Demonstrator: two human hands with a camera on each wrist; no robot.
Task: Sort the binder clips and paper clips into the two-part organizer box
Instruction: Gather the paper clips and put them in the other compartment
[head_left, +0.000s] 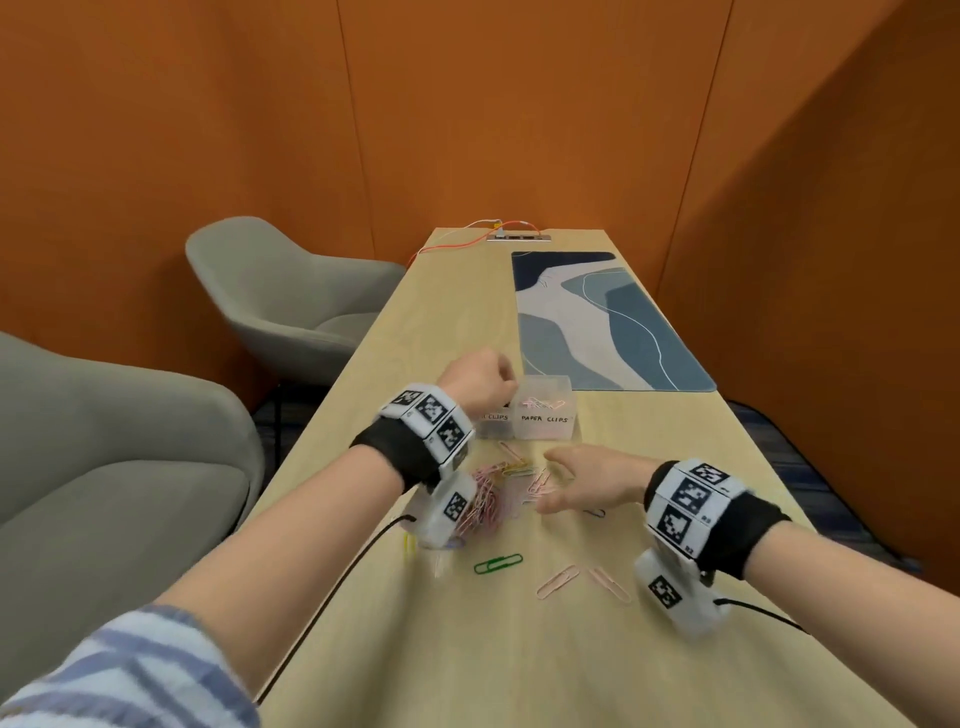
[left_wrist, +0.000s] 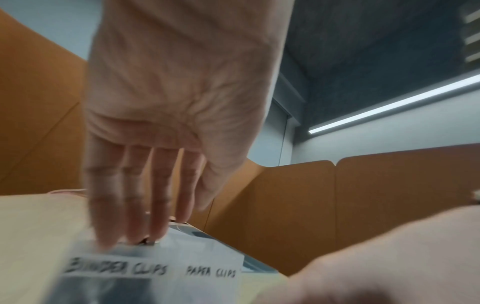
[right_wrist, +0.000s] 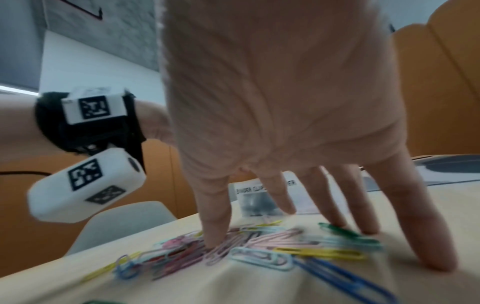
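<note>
Right hand (right_wrist: 285, 123), grip wide, presses spread fingers into paper clips (right_wrist: 259, 244) on the bench (head_left: 493, 649); at 12 o'clock, left hand (left_wrist: 168, 92), grip wide, reaches into the organizer box (head_left: 545, 410).

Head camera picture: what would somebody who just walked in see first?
Probably the colourful heap of paper clips on the pale table, under the spread fingers of the right hand. Just beyond it stands the clear organizer box, labelled BINDER CLIPS and PAPER CLIPS, with the left hand over the binder side. Orange walls surround everything.
</note>
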